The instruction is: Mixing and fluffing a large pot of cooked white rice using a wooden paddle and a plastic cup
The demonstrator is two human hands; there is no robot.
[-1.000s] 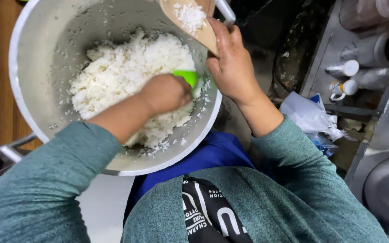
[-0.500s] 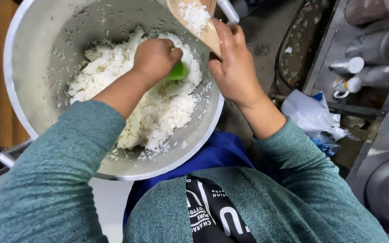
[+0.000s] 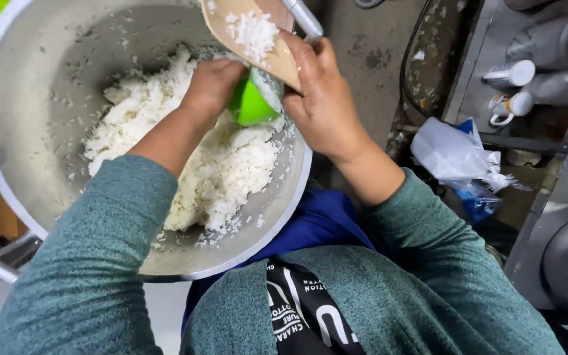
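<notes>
A large round metal pot (image 3: pixel 14 79) holds a heap of cooked white rice (image 3: pixel 218 177). My left hand (image 3: pixel 212 82) reaches into the pot and grips a small green cup (image 3: pixel 252 105) with rice in it, raised to the pot's right rim. My right hand (image 3: pixel 323 98) holds a wooden paddle (image 3: pixel 244 33) with a clump of rice on its blade, just above the green cup. The two hands nearly touch.
A white and blue plastic bag (image 3: pixel 458 158) lies to the right on the dark floor. Two small white-capped bottles (image 3: pixel 511 89) stand on a metal shelf at the upper right. A pot handle (image 3: pixel 4 260) sticks out at the lower left.
My left hand has lifted the green cup from the middle of the rice up to the right rim, under the paddle. The right hand stays put.
</notes>
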